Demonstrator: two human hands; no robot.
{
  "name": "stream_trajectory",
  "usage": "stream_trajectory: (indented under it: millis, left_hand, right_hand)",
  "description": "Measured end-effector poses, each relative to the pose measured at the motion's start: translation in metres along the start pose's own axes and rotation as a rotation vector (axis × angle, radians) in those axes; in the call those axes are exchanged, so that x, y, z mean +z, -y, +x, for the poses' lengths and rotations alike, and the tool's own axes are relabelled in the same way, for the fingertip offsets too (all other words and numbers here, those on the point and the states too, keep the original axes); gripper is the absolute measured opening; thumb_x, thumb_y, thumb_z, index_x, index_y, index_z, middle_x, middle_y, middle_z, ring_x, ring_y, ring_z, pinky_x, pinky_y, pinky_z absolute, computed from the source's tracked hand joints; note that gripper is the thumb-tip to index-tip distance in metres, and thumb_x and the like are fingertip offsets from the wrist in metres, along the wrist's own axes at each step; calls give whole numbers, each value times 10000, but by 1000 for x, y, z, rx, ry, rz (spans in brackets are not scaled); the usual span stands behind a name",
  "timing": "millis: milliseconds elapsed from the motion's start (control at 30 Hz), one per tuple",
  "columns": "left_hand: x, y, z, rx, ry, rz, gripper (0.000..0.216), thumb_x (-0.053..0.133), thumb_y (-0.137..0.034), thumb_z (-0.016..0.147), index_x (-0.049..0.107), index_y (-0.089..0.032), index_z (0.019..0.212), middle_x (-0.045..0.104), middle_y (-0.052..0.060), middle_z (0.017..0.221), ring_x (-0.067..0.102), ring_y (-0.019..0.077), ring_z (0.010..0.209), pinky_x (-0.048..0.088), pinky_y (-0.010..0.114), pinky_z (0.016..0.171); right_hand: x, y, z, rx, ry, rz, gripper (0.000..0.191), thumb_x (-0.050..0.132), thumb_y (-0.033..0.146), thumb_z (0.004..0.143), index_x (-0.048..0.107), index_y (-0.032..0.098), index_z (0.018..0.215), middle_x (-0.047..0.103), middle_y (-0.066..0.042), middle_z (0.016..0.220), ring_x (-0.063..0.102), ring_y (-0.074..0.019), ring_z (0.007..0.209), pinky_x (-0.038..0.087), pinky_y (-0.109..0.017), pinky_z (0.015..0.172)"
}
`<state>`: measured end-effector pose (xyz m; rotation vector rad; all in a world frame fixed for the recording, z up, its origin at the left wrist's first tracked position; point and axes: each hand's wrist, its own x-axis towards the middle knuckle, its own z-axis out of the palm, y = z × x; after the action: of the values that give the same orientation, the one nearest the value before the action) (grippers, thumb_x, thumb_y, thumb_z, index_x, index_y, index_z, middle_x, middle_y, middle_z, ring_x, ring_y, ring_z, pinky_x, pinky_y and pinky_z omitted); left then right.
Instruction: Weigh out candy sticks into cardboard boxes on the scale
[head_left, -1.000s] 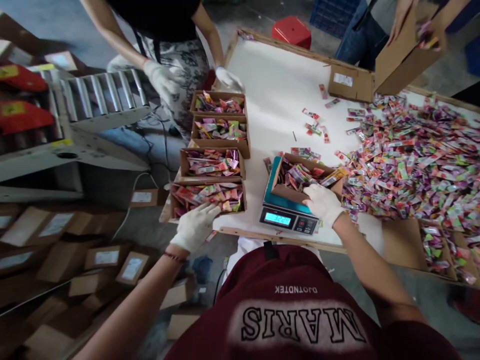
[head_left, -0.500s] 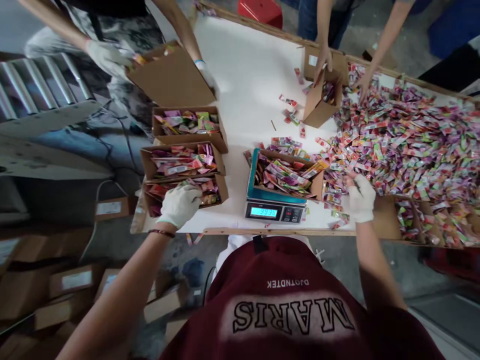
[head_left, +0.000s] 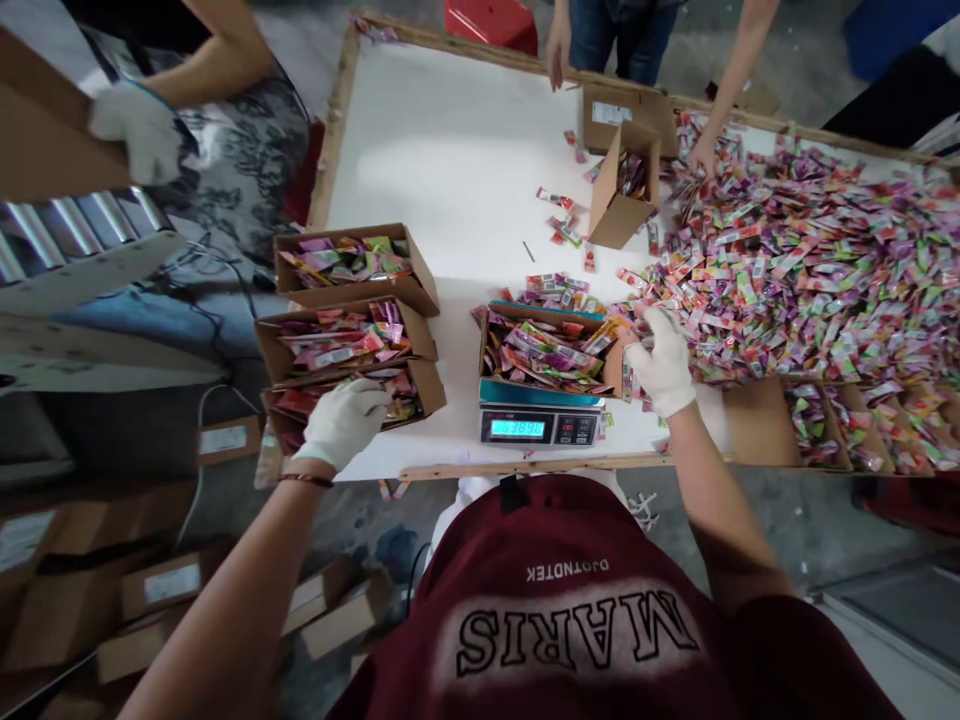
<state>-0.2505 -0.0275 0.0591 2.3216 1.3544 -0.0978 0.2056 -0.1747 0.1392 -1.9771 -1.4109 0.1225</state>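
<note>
My gloved left hand point(head_left: 341, 422) rests on the nearest filled cardboard box point(head_left: 427, 385) at the table's left edge, fingers curled over its sachets. My gloved right hand point(head_left: 660, 358) is closed on a few colourful sachets beside the right end of the open box point(head_left: 496, 375) that stands on the digital scale point(head_left: 538, 426). The scale's display is lit. A large heap of colourful sachets point(head_left: 810, 260) covers the table to the right of that hand.
Two more filled boxes point(head_left: 346, 262) line the left edge. Another person's gloved hand point(head_left: 139, 125) holds a box at far left by a roller conveyor point(head_left: 82, 225). Bare hands work at a tilted box point(head_left: 619, 195) across the white table point(head_left: 450, 160). Cartons lie on the floor.
My right hand moved from the heap's near edge back up to the box on the scale with sachets. The person at left carried a box away to the left.
</note>
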Motion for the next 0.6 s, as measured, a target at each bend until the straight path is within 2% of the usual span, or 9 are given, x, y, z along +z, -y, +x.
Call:
stream_trajectory:
  millis: [100, 200, 300, 433, 533, 600]
  left_hand:
    - [-21, 2, -11, -37, -85, -29, 332, 459, -323, 828, 745, -179, 917, 757, 126, 1155, 679, 283, 1008, 504, 375, 915]
    - [-38, 3, -14, -146, -141, -81, 331, 478, -322, 807, 719, -179, 982, 766, 117, 954, 683, 270, 862, 508, 348, 808]
    - [-38, 3, -9, -184, -126, -120, 278, 514, -301, 739, 715, -193, 897, 744, 96, 804, 679, 259, 778, 508, 322, 752]
    - [-42, -1, -11, -181, -177, -158, 291, 465, -299, 750, 710, -197, 870, 747, 100, 851, 687, 252, 835, 524, 322, 791]
    - [-64, -27, -17, -134, -368, -192, 315, 410, -275, 822, 677, -183, 960, 711, 79, 857, 643, 211, 781, 516, 310, 774]
    - [-82, -61, -13, -24, -483, -219, 279, 425, -243, 842, 659, -188, 983, 694, 54, 851, 627, 188, 760, 515, 297, 771]
  right_hand:
    - [2, 9, 10, -55, 4, 11, 432, 610, 465, 959, 656, 175, 1276, 662, -158, 1243, 629, -289, 1170, 525, -473, 1052]
    - [-4, 13, 8, -80, 34, 25, 403, 583, 455, 982, 657, 184, 1271, 675, -148, 1233, 630, -287, 1183, 518, -469, 1062]
    - [-10, 13, 5, -99, 85, 16, 375, 585, 450, 979, 679, 190, 1234, 699, -144, 1220, 638, -300, 1179, 511, -481, 1059]
    - [-13, 12, 3, -104, 93, 15, 371, 599, 445, 965, 683, 201, 1233, 713, -137, 1218, 651, -307, 1172, 511, -486, 1054]
    - [-11, 11, 0, -97, 69, 39, 383, 593, 449, 969, 671, 204, 1252, 706, -138, 1242, 650, -303, 1190, 508, -486, 1070]
    - [-7, 3, -1, -70, 45, 84, 414, 579, 456, 976, 639, 203, 1298, 691, -141, 1279, 647, -293, 1207, 508, -478, 1084]
